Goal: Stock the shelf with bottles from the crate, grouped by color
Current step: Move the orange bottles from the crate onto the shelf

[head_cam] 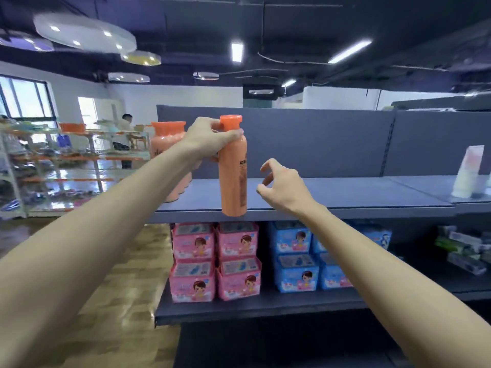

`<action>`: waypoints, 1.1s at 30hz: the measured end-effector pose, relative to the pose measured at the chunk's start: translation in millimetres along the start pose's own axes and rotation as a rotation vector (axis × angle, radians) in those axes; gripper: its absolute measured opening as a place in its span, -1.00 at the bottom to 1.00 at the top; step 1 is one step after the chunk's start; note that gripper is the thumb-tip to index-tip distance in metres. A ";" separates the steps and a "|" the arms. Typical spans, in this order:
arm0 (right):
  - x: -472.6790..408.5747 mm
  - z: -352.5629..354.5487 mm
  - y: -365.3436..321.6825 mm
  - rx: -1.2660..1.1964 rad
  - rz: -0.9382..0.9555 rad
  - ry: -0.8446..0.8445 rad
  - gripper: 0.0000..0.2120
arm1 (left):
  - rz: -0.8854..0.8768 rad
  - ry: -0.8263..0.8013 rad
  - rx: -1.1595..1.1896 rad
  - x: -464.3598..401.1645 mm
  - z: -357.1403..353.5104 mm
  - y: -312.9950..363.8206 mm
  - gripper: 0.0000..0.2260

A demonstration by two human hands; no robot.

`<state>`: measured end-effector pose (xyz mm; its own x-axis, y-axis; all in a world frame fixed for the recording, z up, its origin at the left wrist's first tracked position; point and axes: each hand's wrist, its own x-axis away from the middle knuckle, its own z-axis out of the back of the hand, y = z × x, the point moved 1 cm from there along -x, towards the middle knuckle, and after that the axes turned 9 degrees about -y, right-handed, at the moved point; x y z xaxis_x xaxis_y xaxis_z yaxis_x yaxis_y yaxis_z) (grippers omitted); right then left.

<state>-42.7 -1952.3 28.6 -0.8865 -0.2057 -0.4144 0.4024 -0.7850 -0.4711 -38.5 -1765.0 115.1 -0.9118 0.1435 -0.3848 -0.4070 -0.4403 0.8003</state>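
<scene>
Orange bottle (233, 168) at the shelf (345, 200) edge
The left hand (210, 139) grips its neck (upright, near the front lip); the right hand (284, 187), just beside, holds nothing, fingers loosely curled.

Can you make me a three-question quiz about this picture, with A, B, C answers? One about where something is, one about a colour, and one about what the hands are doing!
1. Where is the white bottle?
A. far right of the top shelf
B. on the floor
C. among the pink packs

2. What colour is the held bottle?
A. green
B. orange
C. purple

3. What is the right hand doing?
A. gripping the bottle
B. resting on a pack
C. hovering, holding nothing

Answers:
1 A: the white bottle stands far right on the top shelf.
2 B: the left hand grips the orange bottle near its cap.
3 C: the right hand is beside it, fingers loosely curled, not touching.
</scene>
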 end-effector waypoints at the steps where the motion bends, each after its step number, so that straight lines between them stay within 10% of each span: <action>1: -3.0 2.6 -2.1 0.008 -0.004 0.002 -0.69 | 0.014 0.017 -0.013 -8.3 0.2 -0.6 -0.82; 33: -70.5 -70.6 -24.4 0.045 -0.276 0.091 -0.44 | 0.106 0.238 -0.339 -92.9 -33.5 -62.3 -0.56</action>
<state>26.1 -1877.3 14.3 -0.9363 0.0708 -0.3441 0.1364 -0.8294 -0.5418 73.4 -1780.6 85.6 -0.8934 -0.1096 -0.4357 -0.2343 -0.7138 0.6599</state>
